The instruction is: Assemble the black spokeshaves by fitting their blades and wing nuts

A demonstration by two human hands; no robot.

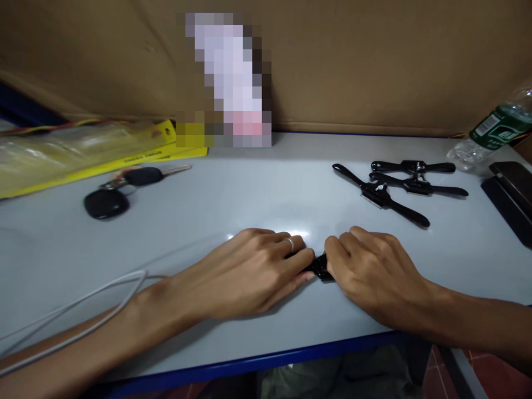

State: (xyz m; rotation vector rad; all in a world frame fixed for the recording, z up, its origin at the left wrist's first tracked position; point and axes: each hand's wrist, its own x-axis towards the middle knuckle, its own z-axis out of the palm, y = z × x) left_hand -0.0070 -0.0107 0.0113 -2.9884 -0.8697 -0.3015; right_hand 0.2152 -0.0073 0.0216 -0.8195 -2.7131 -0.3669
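Note:
A black spokeshave (321, 269) is held low over the near part of the table, mostly covered by my hands. My left hand (261, 271), with a ring on one finger, closes round its left side. Wrapped over its right side is my right hand (369, 271); only a short piece of the black body shows between the two. Further back on the right lie three more black spokeshaves: one slanted (378, 195), one in the middle (418, 184), and one at the back (413, 166).
The grey-white table (257, 188) has a blue front edge. At left are keys with a black fob (107, 204) and a yellow-edged plastic package (103, 160). A bottle (496, 130) and dark phone-like object (509, 208) sit right. A white cable (120, 282) crosses my left forearm.

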